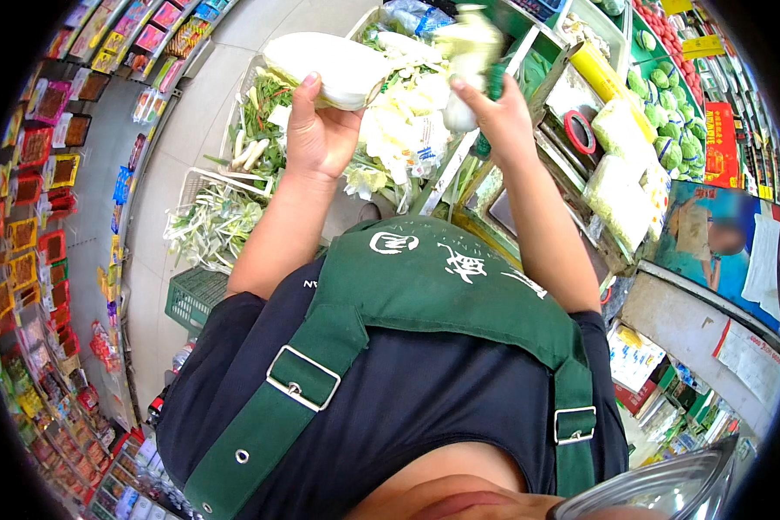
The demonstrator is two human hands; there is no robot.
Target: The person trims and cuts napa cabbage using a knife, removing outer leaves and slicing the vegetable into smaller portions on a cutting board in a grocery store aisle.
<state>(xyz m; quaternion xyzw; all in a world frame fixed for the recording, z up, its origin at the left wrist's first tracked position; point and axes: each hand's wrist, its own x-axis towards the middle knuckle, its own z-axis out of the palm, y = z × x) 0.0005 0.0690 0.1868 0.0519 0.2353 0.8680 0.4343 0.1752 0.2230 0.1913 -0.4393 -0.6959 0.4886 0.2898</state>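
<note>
My left hand (324, 140) holds a pale napa cabbage (328, 65) from below, its thumb up against the side. To its right, my right hand (502, 120) grips a loose cabbage leaf (471, 45), blurred by motion, its thick white base hanging below the thumb. Under both hands lies a heap of trimmed yellowish cabbage leaves (403, 127), with a printed plastic bag (427, 144) among them. A green object (496, 81) shows just behind my right fingers; I cannot tell whether they touch it.
Greens fill a white basket (237, 107), and cut leaves (218, 218) spill over another beside it. A green crate (195, 296) stands on the floor at left. The counter at right bears red tape (579, 132), a yellow roll (608, 84) and bagged vegetables (617, 195). Packaged-goods shelves (94, 195) line the left.
</note>
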